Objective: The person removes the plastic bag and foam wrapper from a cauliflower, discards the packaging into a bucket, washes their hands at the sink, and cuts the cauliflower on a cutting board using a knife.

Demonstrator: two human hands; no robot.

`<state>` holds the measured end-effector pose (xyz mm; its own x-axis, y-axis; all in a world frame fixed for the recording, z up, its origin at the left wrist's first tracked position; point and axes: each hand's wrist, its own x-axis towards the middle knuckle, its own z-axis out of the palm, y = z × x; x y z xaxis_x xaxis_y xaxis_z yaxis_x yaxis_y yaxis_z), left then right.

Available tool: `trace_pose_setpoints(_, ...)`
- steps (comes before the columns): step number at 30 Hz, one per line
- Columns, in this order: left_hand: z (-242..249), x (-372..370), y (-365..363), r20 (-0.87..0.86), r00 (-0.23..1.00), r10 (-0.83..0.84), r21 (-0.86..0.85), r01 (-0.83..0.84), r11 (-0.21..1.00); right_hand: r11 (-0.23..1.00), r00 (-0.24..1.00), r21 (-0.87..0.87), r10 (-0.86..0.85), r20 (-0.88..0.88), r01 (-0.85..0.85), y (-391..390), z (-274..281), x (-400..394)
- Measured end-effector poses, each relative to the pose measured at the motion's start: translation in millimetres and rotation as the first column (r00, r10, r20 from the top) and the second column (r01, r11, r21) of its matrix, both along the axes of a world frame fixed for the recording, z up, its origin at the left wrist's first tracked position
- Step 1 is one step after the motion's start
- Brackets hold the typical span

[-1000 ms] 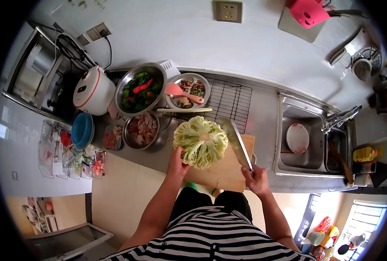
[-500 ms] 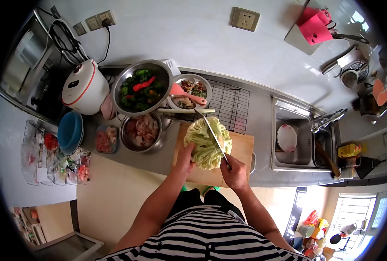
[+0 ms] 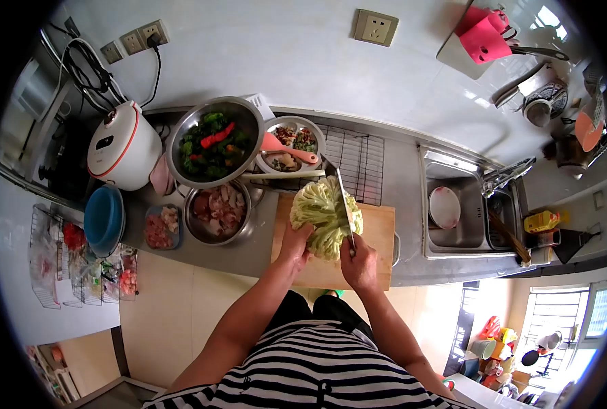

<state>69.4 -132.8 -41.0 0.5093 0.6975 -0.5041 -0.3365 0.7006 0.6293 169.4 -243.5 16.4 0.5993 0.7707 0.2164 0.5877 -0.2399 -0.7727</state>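
A pale green cauliflower (image 3: 319,217) is held over the wooden cutting board (image 3: 378,235), its branching stems facing up. My left hand (image 3: 295,245) grips its lower left side, fingers partly hidden beneath it. In my right hand (image 3: 359,263) is the handle of a kitchen knife (image 3: 341,194). The blade points away from me and lies across the right part of the cauliflower, its tip past the far edge.
Behind the board are a wire rack (image 3: 368,163) and a divided plate (image 3: 308,125) with a pink-handled utensil. Left stand a steel bowl of greens (image 3: 254,136), a bowl of raw meat (image 3: 215,208) and a rice cooker (image 3: 129,150). A sink (image 3: 470,242) lies right.
The knife has turned more upright in my view and shifted toward the right side of the cauliflower. My left hand keeps its hold. The whole view has shifted slightly.
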Motion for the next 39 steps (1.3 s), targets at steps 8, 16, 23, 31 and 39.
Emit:
trace_pose_setpoints(8, -24.3, -12.6, -1.2, 0.062, 0.997, 0.048, 0.005, -0.048, 0.999, 0.998, 0.984, 0.035, -0.047, -0.172, 0.054, 10.7, -19.6, 1.1)
trace_pose_setpoints(16, -22.6, -57.5, -27.3, -0.236, 0.970, -0.051, -0.091, 0.030, 0.995, 0.989, 0.941, 0.074, 0.146, -0.305, -0.129, 0.3, -26.0, -15.4)
trace_pose_setpoints(23, -39.9, -112.3, -24.6, -0.238, 0.960, -0.147, 0.017, 0.155, 0.988, 0.994, 0.960, -0.067, -0.104, -0.260, 0.089, -42.2, -38.3, 36.2)
trace_pose_setpoints(31, 13.9, -83.2, -47.1, -0.568, 0.792, 0.223, 0.813, 0.583, -0.001, 0.954, 0.941, -0.173, -0.189, 0.280, 0.243, -84.7, -88.7, 83.6)
trace_pose_setpoints(39, 38.0, -20.9, -50.5, -0.415, 0.870, 0.267, 0.903, 0.430, 0.000, 0.823, 0.948, -0.528, -0.035, 0.316, 0.207, -87.4, -79.6, 81.4)
